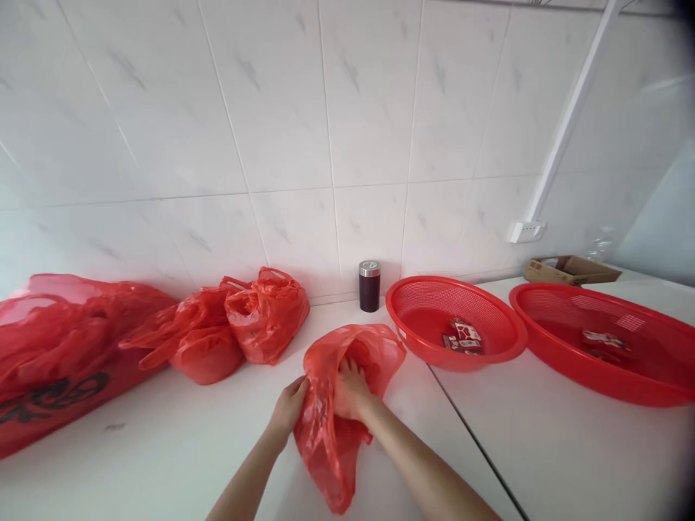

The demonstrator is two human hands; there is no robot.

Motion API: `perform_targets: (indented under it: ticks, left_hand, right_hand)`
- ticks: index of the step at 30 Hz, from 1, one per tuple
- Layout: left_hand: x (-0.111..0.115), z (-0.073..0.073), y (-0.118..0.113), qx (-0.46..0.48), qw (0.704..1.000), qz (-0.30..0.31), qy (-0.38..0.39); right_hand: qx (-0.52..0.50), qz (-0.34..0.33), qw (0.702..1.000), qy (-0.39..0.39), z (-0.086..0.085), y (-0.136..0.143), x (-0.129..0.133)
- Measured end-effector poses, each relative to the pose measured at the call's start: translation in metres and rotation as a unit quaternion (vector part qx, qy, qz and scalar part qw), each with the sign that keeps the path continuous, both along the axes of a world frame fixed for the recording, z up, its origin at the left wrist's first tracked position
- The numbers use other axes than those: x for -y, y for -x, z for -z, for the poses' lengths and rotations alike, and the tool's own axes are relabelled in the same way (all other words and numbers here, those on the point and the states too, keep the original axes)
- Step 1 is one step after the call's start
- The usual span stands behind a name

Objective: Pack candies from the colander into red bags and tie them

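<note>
A red plastic bag (374, 351) lies open on the white counter in front of me. My left hand (289, 407) pinches the bag's left edge and holds the mouth apart. My right hand (352, 389) reaches inside the bag, its fingers partly hidden by the plastic; I cannot tell whether they hold anything. Just right of the bag stands a red mesh basket (413, 304) with a few small packets (461, 336) in it.
Two tied red bags (239, 325) and a large red sack with black print (59, 347) lie at the left. A dark jar with a metal lid (369, 286) stands by the tiled wall. A second red basket (667, 347) and a cardboard tray (570, 269) sit right.
</note>
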State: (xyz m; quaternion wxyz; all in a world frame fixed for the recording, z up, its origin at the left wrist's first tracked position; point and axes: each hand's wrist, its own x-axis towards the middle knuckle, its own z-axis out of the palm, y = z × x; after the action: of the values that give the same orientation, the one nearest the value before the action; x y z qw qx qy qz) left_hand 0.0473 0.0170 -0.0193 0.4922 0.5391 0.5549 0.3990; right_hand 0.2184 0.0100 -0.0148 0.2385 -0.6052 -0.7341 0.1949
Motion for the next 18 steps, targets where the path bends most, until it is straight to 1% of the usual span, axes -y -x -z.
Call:
perform_targets:
  ticks: [2,3,5,7,9,10,13,16,18]
  left_hand:
    - [0.002,0.003,-0.001,0.032,0.999,-0.01,0.006]
    - [0.002,0.004,0.001,0.049,0.998,-0.024,0.01]
    - [-0.003,0.007,0.009,0.084,0.994,-0.065,0.022]
    - [-0.011,0.01,0.02,0.115,0.986,-0.12,0.032]
    - [-0.018,0.013,0.032,0.138,0.974,-0.175,0.034]
    - [-0.021,0.015,0.036,0.148,0.969,-0.196,0.033]
    - [-0.024,0.016,0.045,0.16,0.958,-0.237,0.029]
    - [-0.019,0.015,0.045,0.142,0.957,-0.253,0.016]
    - [-0.015,0.015,0.042,0.117,0.963,-0.242,-0.001]
  right_hand:
    - [-0.007,-0.015,1.0,-0.018,0.004,0.01,0.005]
    - [-0.021,-0.019,0.999,-0.027,0.005,0.009,0.008]
    - [-0.057,-0.029,0.997,-0.041,0.003,-0.001,0.015]
    - [-0.091,-0.045,0.994,-0.039,-0.005,-0.022,0.024]
    - [-0.158,-0.064,0.985,-0.034,-0.018,-0.047,0.037]
    - [-0.205,-0.074,0.975,-0.034,-0.026,-0.06,0.045]
    - [-0.344,-0.087,0.935,-0.024,-0.057,-0.091,0.077]
    - [-0.431,-0.056,0.901,0.019,-0.084,-0.11,0.107]
    - [-0.483,-0.018,0.875,0.031,-0.096,-0.115,0.12]
